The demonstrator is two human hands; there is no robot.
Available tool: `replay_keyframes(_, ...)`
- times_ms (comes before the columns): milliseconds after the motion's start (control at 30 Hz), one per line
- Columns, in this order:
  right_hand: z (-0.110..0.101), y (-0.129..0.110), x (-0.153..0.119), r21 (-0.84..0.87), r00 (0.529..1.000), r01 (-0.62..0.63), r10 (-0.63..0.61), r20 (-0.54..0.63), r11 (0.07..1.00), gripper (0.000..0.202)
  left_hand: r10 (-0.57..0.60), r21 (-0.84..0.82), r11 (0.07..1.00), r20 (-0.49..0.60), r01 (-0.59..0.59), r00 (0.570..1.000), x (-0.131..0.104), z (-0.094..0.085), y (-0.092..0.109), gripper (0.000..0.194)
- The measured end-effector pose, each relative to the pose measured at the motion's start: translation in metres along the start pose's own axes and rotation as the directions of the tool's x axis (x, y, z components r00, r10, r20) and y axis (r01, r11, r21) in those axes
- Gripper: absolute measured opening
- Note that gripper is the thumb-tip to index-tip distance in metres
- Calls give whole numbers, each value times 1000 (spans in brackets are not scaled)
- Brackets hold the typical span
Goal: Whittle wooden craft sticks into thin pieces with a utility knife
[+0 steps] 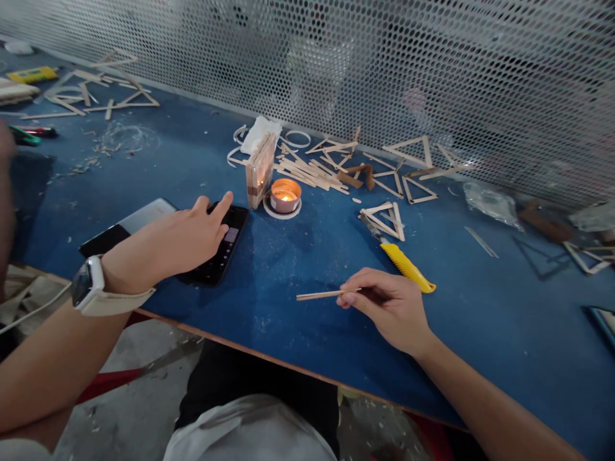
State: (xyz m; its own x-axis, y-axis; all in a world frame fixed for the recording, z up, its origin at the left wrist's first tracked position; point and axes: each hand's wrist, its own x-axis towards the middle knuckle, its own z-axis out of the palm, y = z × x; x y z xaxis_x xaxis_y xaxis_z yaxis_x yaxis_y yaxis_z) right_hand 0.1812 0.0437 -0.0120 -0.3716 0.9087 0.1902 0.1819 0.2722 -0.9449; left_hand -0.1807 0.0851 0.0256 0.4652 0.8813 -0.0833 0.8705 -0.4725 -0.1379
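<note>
My left hand (170,240), with a watch (91,285) on the wrist, is over a black smartphone (218,262). Its index finger is stretched out above the lit screen and it grips nothing. Between thumb and fingertips, my right hand (387,304) pinches a thin wooden craft stick (317,295), held level just over the blue table; whether it is one stick or two together I cannot tell. Beyond that hand lies a yellow utility knife (408,267), its tip touching a small stick triangle (391,221). A lit candle (286,195) in a metal cup burns at the middle.
A wrapped stack of sticks (260,169) stands upright beside the candle. Loose sticks (312,171) and more triangles (413,150) lie along the perforated metal screen (432,77). Clear plastic wrapping (492,202) is at right. At far left part of another person's arm (6,192) shows.
</note>
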Motion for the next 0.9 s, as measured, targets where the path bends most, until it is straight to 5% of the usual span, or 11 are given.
replay_keyframes(133, 0, 0, 0, -3, 1000, 8, -8, 5, 1000, 7, 12, 183, 983, 131, -36, 991, -2, -6, -1, 72)
replay_keyframes(300, -1, 2, -1, -13, 1000, 17, -17, 12, 1000, 3, -19, -19, 1000, -2, 19, 1000, -21, 6, 1, 60)
replay_keyframes(533, -3, 3, -3, -48, 1000, 17, -16, 23, 999, 5, -267, -332, 922, -179, 198, 947, -68, 28, 11, 58)
replay_keyframes(700, -3, 5, -5, -47, 1000, 22, -21, 16, 999, 9, -264, -409, 903, -296, 128, 918, -95, 47, 25, 41)
replay_keyframes(900, -3, 5, -4, -47, 1000, 25, -24, 12, 999, 10, -305, -440, 889, -367, 125, 879, -101, 61, 30, 32)
